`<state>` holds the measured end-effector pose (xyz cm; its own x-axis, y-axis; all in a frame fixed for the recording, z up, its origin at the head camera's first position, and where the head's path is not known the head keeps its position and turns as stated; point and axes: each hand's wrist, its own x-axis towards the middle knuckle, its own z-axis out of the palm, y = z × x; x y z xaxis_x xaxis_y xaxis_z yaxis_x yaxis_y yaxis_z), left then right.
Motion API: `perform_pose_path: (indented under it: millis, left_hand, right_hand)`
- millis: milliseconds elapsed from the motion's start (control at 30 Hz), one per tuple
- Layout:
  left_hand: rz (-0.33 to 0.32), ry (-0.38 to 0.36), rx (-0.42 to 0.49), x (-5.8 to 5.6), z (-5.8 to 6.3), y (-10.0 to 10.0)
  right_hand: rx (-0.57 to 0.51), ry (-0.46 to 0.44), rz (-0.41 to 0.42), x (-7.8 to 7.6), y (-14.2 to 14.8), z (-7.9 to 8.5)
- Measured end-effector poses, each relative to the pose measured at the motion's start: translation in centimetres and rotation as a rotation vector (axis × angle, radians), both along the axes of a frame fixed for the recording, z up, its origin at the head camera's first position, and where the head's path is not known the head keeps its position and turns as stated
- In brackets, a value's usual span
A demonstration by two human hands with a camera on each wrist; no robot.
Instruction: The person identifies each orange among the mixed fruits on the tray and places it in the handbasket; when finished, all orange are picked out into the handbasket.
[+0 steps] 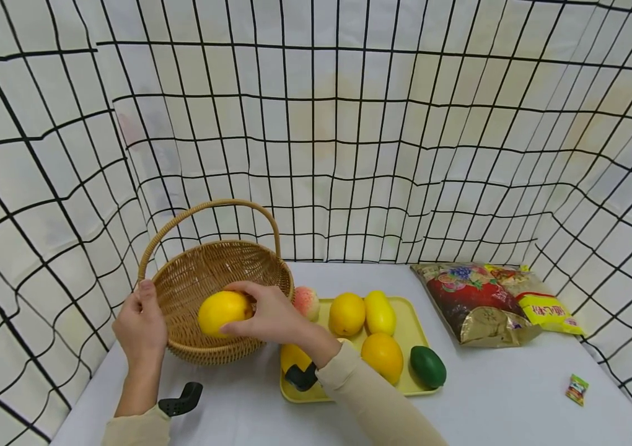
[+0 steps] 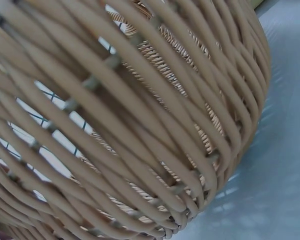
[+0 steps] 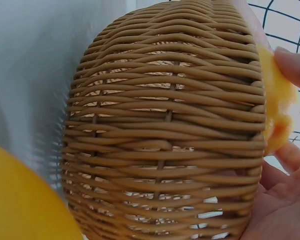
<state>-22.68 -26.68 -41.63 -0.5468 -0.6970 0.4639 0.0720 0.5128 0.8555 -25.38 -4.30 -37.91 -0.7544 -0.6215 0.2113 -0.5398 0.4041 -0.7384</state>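
**Colours and patterns on the desk**

Tan woven wicker basket [image 1: 204, 279] at lower left; round yellow fruit [image 1: 223, 312] at its rim. Pale yellow plastic tray [image 1: 412, 328] at centre carries orange, yellow and dark green fruit. White backdrop cloth [image 1: 349, 124] shows a black grid.

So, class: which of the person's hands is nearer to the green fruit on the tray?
Right. The right hand holds a yellow fruit over the basket, just left of the tray with the green fruit. The left hand grips the basket's far left rim.
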Motion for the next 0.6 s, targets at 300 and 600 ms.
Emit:
perform_pose_path:
  millis: [300,600]
  left_hand:
    - [0.010,0.017,-0.012,-0.1,-0.1,0.1]
    - [-0.010,0.081,-0.014,-0.2,-0.2,0.3]
  right_hand:
    - [0.129,-0.013,0.075,-1.0,-0.9,0.3]
    - [0.176,-0.016,0.061,-1.1,-1.2,-0.3]
